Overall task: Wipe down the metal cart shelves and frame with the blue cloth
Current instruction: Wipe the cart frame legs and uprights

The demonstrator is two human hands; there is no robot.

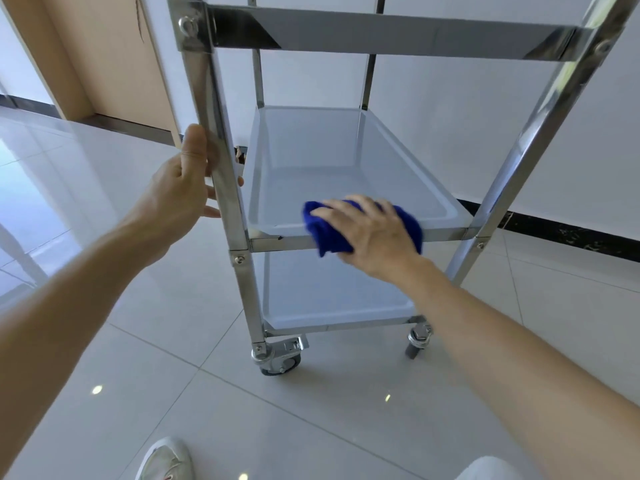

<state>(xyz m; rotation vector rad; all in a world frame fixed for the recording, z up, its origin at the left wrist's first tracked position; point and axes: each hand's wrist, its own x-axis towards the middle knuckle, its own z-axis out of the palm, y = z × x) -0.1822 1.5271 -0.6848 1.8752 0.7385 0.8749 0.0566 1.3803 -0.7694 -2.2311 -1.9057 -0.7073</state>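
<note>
A shiny metal cart stands before me with its middle shelf at hand height and a lower shelf beneath. My right hand presses a bunched blue cloth onto the front rim of the middle shelf, fingers spread over the cloth. My left hand grips the cart's front-left upright post, thumb on the near side and fingertips showing past the post. The top shelf's front rail crosses above.
The cart rolls on casters over glossy light floor tiles. A white wall with a dark baseboard is behind it, and a wooden door panel stands at the left. My shoe shows at the bottom.
</note>
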